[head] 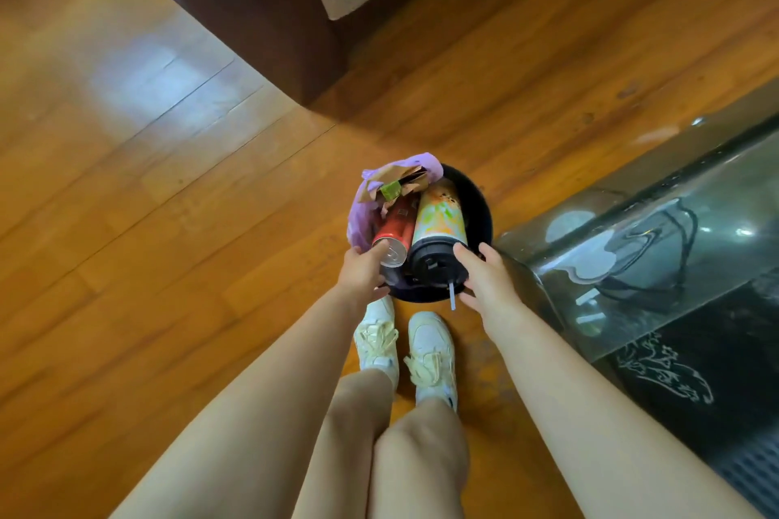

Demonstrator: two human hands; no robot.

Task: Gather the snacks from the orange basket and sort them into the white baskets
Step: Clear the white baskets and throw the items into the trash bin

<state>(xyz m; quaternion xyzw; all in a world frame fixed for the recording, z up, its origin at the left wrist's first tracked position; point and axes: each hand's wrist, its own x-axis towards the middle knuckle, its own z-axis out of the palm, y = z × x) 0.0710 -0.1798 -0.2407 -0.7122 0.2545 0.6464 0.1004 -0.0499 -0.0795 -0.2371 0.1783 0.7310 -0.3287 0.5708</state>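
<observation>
Spanning the whole view, a wood floor (pixel 168 265) carries dark furniture (pixel 261 13) at the top and a glossy dark unit (pixel 657 232) at right. Two bare arms reach down over white shoes (pixel 430 346). Between the hands sits a round black bin (pixel 480 206), not orange as viewed. Inside it: a purple bag (pixel 362 211) at the left wall, a printed cup (pixel 438 219) with black lid and straw (pixel 452 296), a red can (pixel 394 232) beside it, crumpled wrappers (pixel 400 181) behind. Left hand (pixel 362 272) curls on the near rim, fingers touching the can's top. Right hand (pixel 489 278), fingers spread, presses the cup lid and rim. No white baskets visible.
</observation>
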